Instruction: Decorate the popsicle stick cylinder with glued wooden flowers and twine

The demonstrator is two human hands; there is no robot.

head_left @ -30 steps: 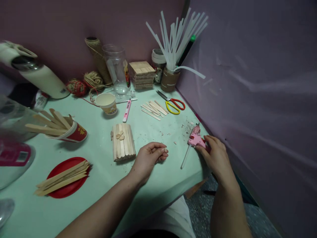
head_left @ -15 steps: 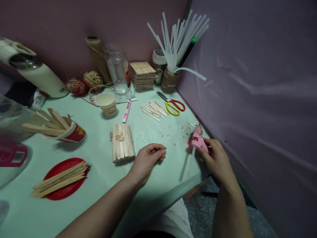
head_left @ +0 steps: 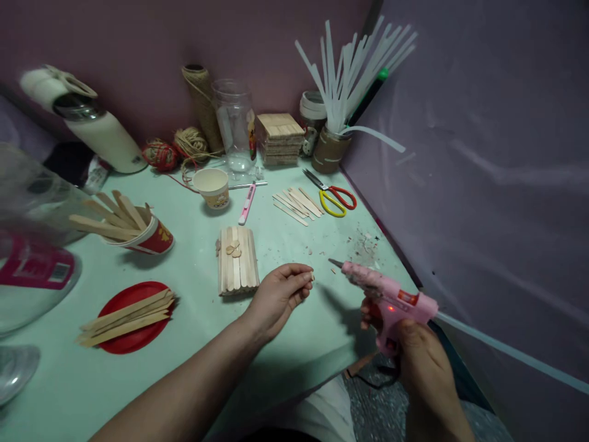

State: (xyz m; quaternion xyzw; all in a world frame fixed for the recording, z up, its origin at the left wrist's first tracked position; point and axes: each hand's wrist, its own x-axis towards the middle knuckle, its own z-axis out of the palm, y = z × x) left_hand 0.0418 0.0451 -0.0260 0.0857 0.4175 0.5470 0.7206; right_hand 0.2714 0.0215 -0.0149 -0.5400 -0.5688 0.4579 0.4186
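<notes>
My right hand (head_left: pixel 421 356) is wrapped round the grip of a pink hot glue gun (head_left: pixel 391 301), its nozzle pointing left and a long glue stick trailing from its back. A small red light glows on its side. Thumb and fingertips of my left hand (head_left: pixel 283 298) pinch a tiny pale wooden piece (head_left: pixel 312 277), mostly hidden by the fingers. The nozzle is a short way right of that piece, apart from it. Just left of my left hand lies a block covered in craft sticks (head_left: pixel 243 270), with small petal-like wooden bits (head_left: pixel 234 248) on top.
Scissors (head_left: pixel 338 199), thin wooden sticks (head_left: pixel 299 205) and a pink cutter (head_left: pixel 247 202) lie behind. A jar (head_left: pixel 329 153) holds glue sticks. At left are a cup (head_left: pixel 156 240) of sticks, a red plate (head_left: pixel 138 347) and a bottle (head_left: pixel 108 138). The wall (head_left: pixel 497 153) stands close at right.
My right hand has lifted the glue gun off the table and turned its nozzle to the left, towards my left hand. My left hand keeps its pinch. The view has shifted slightly left.
</notes>
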